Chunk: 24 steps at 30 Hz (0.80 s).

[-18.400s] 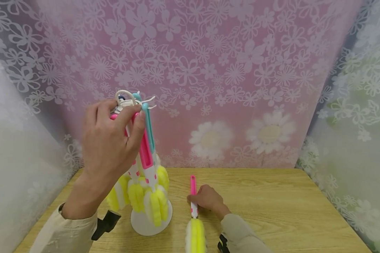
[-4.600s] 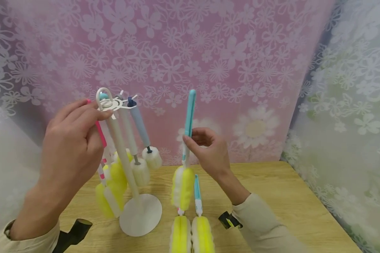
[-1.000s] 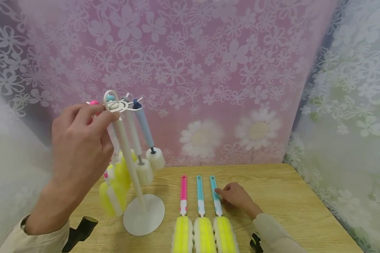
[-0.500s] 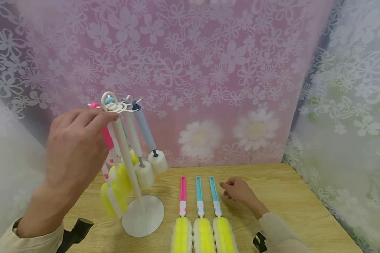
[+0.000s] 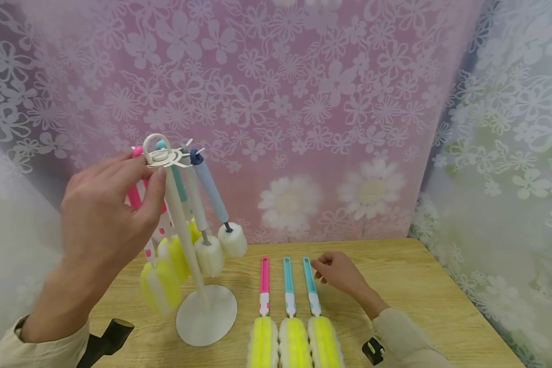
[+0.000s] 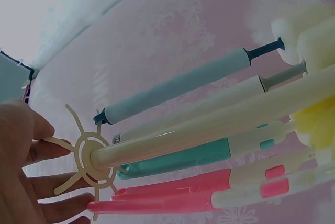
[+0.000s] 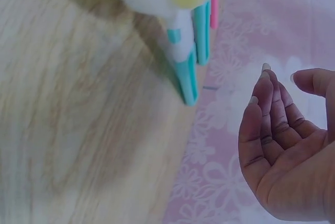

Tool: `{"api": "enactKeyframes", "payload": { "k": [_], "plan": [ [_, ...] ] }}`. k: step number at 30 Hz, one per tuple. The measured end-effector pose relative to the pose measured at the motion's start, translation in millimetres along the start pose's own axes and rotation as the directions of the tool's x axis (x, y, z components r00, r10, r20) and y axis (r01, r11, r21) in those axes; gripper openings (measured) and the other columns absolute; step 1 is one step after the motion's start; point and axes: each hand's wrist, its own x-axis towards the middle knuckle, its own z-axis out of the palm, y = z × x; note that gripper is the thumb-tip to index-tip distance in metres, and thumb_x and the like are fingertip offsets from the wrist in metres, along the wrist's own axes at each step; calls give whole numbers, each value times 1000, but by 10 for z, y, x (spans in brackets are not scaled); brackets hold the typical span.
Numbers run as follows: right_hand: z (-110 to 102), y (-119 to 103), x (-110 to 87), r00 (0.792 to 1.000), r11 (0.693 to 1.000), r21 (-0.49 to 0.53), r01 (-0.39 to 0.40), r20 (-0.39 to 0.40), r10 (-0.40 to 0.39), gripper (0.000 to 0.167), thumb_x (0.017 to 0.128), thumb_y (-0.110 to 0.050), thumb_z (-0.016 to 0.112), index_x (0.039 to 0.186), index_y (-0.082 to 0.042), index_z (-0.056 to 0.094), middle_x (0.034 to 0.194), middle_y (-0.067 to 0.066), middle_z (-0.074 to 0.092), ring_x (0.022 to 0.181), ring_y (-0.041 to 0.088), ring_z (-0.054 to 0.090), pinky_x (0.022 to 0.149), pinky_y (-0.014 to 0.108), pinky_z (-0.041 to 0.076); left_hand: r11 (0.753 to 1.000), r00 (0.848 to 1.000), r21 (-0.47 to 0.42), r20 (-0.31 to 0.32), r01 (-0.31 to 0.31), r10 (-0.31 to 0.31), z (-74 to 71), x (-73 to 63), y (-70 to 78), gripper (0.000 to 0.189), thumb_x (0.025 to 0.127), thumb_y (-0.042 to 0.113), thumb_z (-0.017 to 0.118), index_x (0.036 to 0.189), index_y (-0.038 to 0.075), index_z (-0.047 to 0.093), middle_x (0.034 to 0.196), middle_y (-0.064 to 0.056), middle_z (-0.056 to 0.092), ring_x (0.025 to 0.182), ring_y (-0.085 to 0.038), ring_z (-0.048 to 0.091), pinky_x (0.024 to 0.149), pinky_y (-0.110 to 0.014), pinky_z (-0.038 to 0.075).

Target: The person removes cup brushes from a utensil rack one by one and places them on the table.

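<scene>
A white brush stand point(image 5: 206, 319) stands tilted-looking at left; my left hand point(image 5: 106, 204) holds its hooked top ring, thumb on the near side. In the left wrist view, fingers touch the hooks point(image 6: 67, 182). From the stand hang a blue-handled bottle brush point(image 5: 211, 191), a pale grey one point(image 5: 196, 202), a teal one point(image 5: 180, 184) and pink ones point(image 5: 134, 198), partly hidden by my hand. Three yellow-and-white sponge brushes lie side by side: one pink point(image 5: 265, 276), two teal point(image 5: 288, 278). My right hand point(image 5: 342, 276), loosely curled, hovers beside the rightmost teal-handled brush point(image 5: 309, 278), holding nothing.
The wooden table point(image 5: 423, 306) extends right of the lying brushes. A pink flowered curtain point(image 5: 331, 128) hangs behind it, with pale flowered sheets point(image 5: 524, 230) on both sides. A black strap mount point(image 5: 112, 335) sits at my left wrist.
Over the longer span, two teal brushes left the stand and joined the pink one on the table. Lately my right hand released the last one; my left hand turned the stand's top slightly.
</scene>
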Motion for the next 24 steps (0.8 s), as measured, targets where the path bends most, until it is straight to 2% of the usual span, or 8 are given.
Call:
{"api": "enactKeyframes", "payload": {
  "k": [4,8,12,16,19,24],
  "plan": [
    [21,-92,-14,1000,1000,1,7,0,-7,20,94,-25,58,89,-7,66,77,8,66,68,22,63,65,39,52,1000,999,-22,-45,14,-15,29,-22,-7,24,90,21,56,81,3,69,85,-15,70,111,-34,58,87,-57,39],
    [39,-172,-36,1000,1000,-13,15,-2,-15,19,95,-26,58,89,-9,65,76,5,66,64,16,61,62,34,51,999,997,-29,-68,20,-22,55,-46,-17,24,90,20,55,89,3,71,88,-16,70,112,-35,55,92,-56,36],
    [36,-235,-57,999,999,-17,38,-3,-38,19,95,-26,58,89,-10,65,74,1,64,64,15,60,63,32,51,999,998,-27,-57,22,-23,63,-64,-24,26,91,17,51,101,3,71,98,-16,70,113,-35,54,94,-54,35],
    [38,-295,-63,999,999,-15,45,6,-45,19,95,-27,57,89,-10,65,73,0,64,63,15,60,64,33,51,999,999,-37,-35,2,-3,57,-64,-32,30,90,11,46,108,4,70,102,-16,69,114,-36,53,98,-53,33],
    [46,-328,-64,999,999,-8,50,15,-49,19,95,-27,57,89,-11,66,74,1,64,64,16,61,65,33,50,999,1000,-43,-21,-21,20,58,-60,-37,35,88,6,43,109,6,71,104,-15,69,115,-37,52,99,-54,33],
    [63,-410,-60,997,997,8,76,20,-76,21,95,-29,58,92,-10,66,74,-1,64,64,16,61,64,32,50,999,1000,-43,-8,-21,21,45,-55,-40,38,86,2,41,105,7,74,113,-18,66,122,-36,49,102,-54,31]
  ]
}}
